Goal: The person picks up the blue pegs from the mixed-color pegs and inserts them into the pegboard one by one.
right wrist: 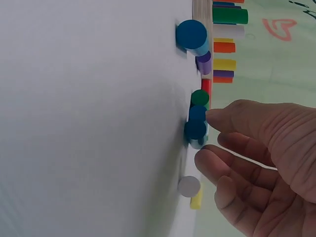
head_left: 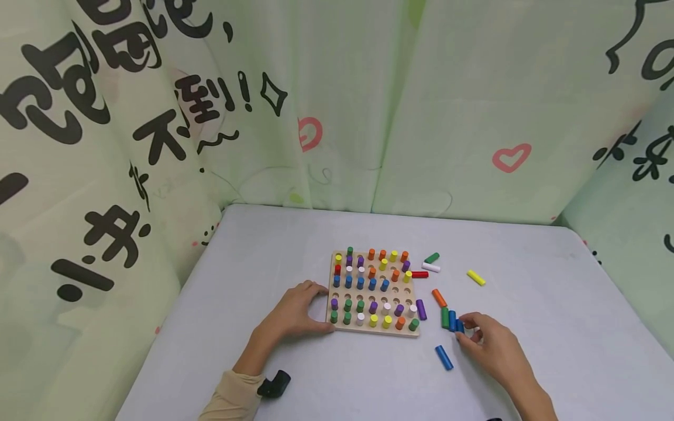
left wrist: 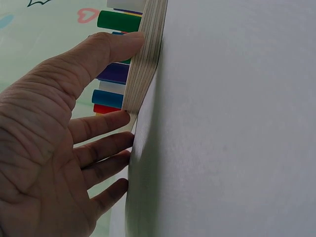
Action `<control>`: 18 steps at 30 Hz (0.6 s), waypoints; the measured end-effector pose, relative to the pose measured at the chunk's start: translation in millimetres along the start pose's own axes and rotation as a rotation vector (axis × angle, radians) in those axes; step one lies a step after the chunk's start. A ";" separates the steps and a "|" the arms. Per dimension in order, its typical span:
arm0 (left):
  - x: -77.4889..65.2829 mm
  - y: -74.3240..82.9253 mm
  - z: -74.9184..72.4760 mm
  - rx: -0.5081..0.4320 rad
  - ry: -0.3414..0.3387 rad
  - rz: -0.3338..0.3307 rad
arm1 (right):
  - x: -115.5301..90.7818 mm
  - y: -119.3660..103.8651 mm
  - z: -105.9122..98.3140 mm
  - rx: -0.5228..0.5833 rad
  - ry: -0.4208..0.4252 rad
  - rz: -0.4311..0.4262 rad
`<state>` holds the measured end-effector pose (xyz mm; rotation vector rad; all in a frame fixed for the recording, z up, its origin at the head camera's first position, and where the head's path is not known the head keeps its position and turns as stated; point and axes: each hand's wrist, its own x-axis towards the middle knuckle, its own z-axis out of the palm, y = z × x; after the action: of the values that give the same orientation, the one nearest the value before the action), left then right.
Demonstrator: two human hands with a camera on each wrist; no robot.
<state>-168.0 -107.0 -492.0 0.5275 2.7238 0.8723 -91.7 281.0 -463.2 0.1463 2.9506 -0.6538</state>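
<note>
A wooden peg board [head_left: 378, 332] carries upright pegs in red, orange, yellow, green, blue, purple and white. My left hand [head_left: 297, 311] touches its left edge, thumb near the front corner and index finger farther back. In the left wrist view the thumb rests on the board's layered side [left wrist: 148, 54] and the other fingers are spread. To the right, my right hand [head_left: 494, 345] pinches a lying blue peg [head_left: 460, 325] between thumb and fingertips. Another blue peg [head_left: 452, 321] and a green peg [head_left: 444, 317] lie beside it. Fingers partly hide the held peg.
Loose pegs lie right of the board: purple [head_left: 421, 310], orange [head_left: 439, 297], red [head_left: 419, 274], white [head_left: 430, 267], green [head_left: 432, 258], yellow [head_left: 476, 277]. One blue peg [head_left: 444, 358] lies nearer the front. A pale curtain [head_left: 447, 117] hangs behind the white table [head_left: 284, 240].
</note>
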 end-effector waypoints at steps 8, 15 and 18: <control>-0.3 1.3 -1.1 0.004 0.004 0.005 | 4.7 4.6 4.2 -0.015 -0.027 0.013; -0.1 1.9 -1.7 0.003 0.003 -0.001 | 6.3 7.2 4.0 -0.019 -0.008 -0.001; -0.3 1.2 -0.9 0.004 -0.002 -0.004 | 6.9 8.2 4.4 -0.021 0.002 -0.003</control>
<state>-167.8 -106.7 -490.5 0.5231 2.7243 0.8655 -97.1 287.0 -471.5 0.1400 2.9589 -0.6229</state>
